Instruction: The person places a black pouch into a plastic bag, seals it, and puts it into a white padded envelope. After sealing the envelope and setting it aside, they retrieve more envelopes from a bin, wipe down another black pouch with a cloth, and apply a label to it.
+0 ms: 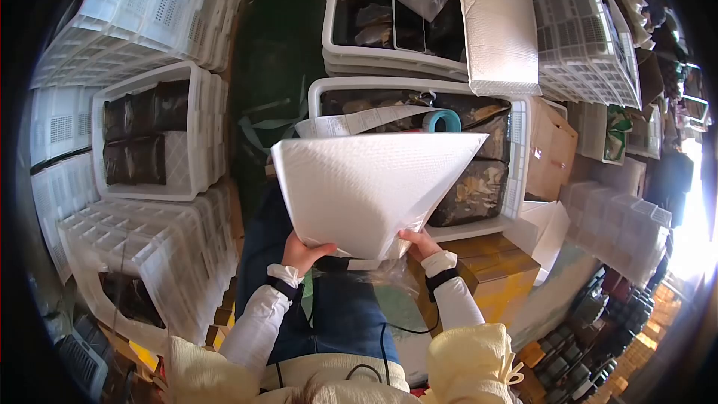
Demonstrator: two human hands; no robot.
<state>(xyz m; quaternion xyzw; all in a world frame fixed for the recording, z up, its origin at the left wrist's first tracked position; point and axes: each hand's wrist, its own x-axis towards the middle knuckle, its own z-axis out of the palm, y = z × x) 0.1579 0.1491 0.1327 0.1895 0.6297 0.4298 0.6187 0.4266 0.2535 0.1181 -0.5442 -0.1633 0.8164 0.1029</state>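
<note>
A white padded foil sheet [359, 187], its right side folded to a slanted edge, is held up in front of my body. My left hand [305, 253] grips its lower left edge, thumb pointing inward. At the lower right corner my right hand [420, 243] pinches the sheet, and clear plastic [396, 273] hangs just below. Behind the sheet stands a white crate [516, 157] with dark packed bags [471, 191]. A roll of teal tape [443, 120] and a paper strip with print [374, 118] rest on that crate, partly hidden by the sheet.
Another white crate [329, 30] farther ahead holds dark bags and clear plastic, with a silvery padded sheet [501, 34] across its right end. Stacked white crates [198, 120] stand at the left. A brown carton [486, 273] sits beside my right forearm.
</note>
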